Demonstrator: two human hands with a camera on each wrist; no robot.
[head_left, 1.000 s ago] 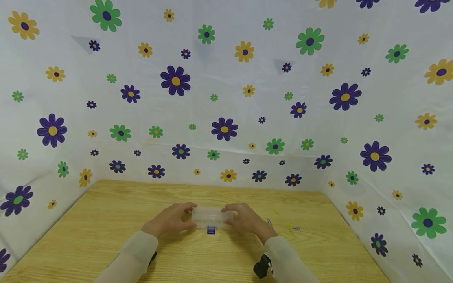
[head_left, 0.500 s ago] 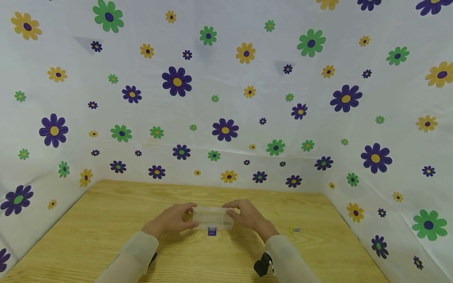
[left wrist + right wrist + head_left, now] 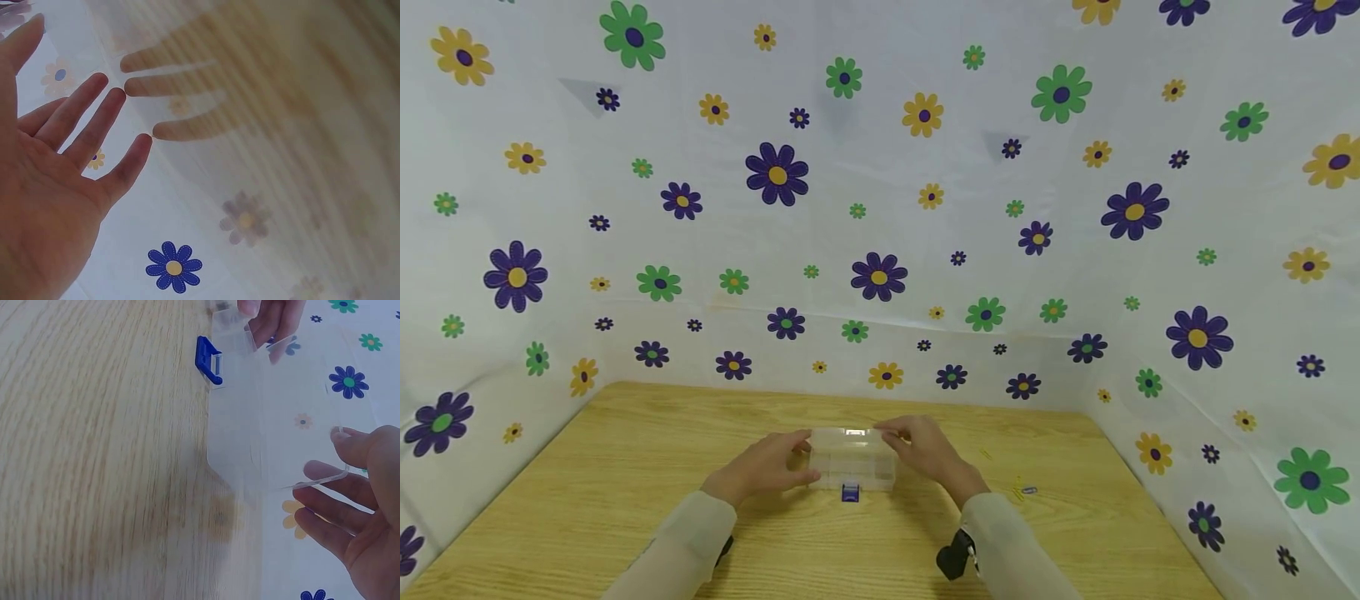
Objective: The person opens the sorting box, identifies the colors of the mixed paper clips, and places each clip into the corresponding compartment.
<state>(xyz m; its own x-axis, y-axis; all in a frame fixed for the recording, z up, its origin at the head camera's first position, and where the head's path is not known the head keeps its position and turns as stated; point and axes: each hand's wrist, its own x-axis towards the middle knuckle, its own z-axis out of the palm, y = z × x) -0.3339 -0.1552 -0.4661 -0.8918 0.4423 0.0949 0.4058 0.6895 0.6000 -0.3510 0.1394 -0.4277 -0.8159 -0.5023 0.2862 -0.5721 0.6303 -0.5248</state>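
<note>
A clear plastic box (image 3: pixel 852 472) with inner compartments sits on the table, its blue latch (image 3: pixel 850 492) hanging at the front. Its clear lid (image 3: pixel 306 434) is tilted up along the back. My left hand (image 3: pixel 767 462) holds the left end of the box, thumb at the front and fingers behind. In the left wrist view that hand's fingers (image 3: pixel 106 134) are spread above their mirrored image, and the box is out of that view. My right hand (image 3: pixel 928 454) pinches the right edge of the lid between thumb and fingers.
Right of the box lie several small yellow paper clips (image 3: pixel 1018 490) and a blue one (image 3: pixel 1029 490). Another yellow clip (image 3: pixel 986 453) lies farther back. White flower-printed sheeting (image 3: pixel 880 208) encloses the wood-grain table (image 3: pixel 647 442) at the back and sides.
The lid has swung upward and back, exposing the compartments. My right hand has moved up and back with it, while the left hand stays at the box's left end.
</note>
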